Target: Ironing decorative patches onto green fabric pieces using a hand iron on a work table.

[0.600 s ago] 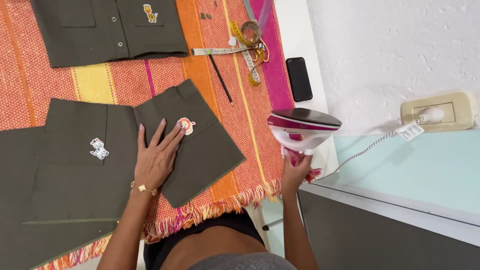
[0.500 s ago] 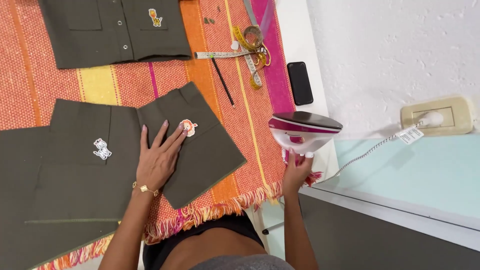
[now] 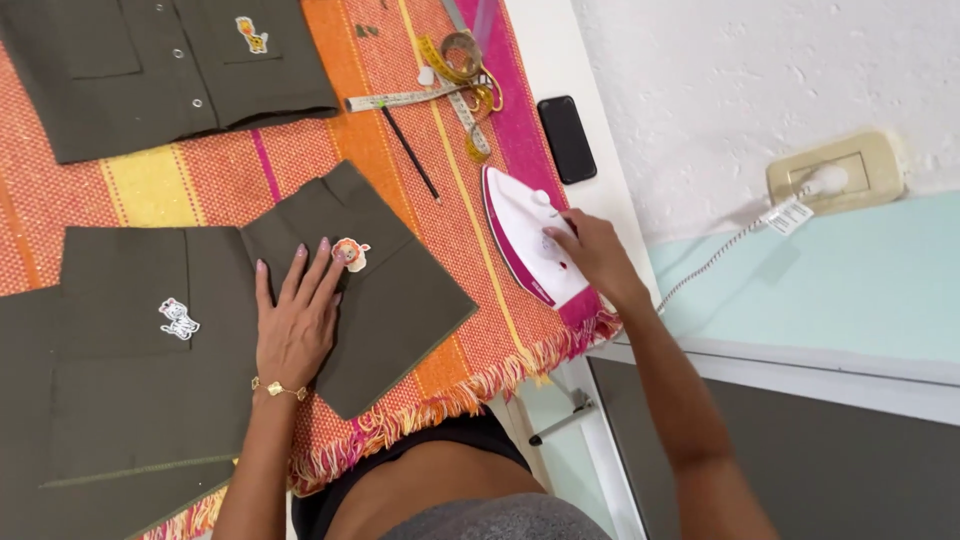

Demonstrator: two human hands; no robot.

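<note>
My left hand lies flat, fingers spread, on a dark olive fabric piece that sits on an orange woven cloth. Its fingertips rest just left of a small orange animal patch. A white animal patch sits on the olive fabric farther left. My right hand grips the handle of a white and magenta clothes iron, which rests on the cloth's right edge, point away from me.
An olive snap-front garment with a yellow patch lies at the top. A measuring tape, a ruler strip and a black pencil lie on the cloth. A black phone lies beside them. The iron's cord runs to a wall socket.
The iron has come in from off the table's right edge and now rests on the cloth. My left hand stays on the olive fabric.
</note>
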